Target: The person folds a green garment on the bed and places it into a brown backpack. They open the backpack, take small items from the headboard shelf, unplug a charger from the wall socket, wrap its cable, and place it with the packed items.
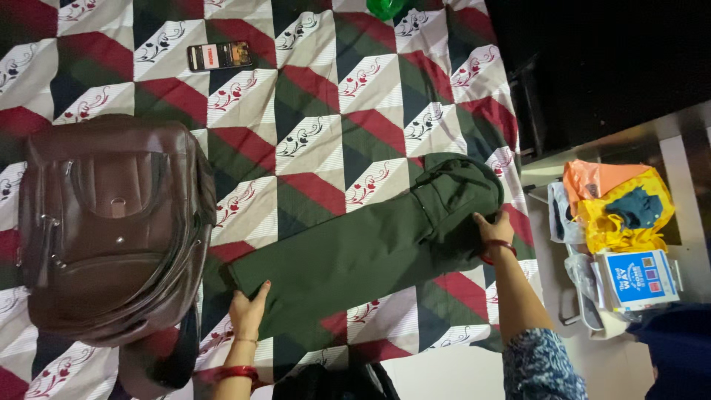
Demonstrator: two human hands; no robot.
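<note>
The left hand at 7 o'clock and right hand at 3 o'clock, each grip pressing flat, are smoothing the dark green trousers, already folded lengthwise on the patterned bed, beside the brown backpack at 9 o'clock.

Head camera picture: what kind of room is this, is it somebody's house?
Probably a home bedroom. A patterned bedsheet is spread out, dark green trousers lie flat on it under both hands, and a brown backpack and a phone rest nearby.
</note>
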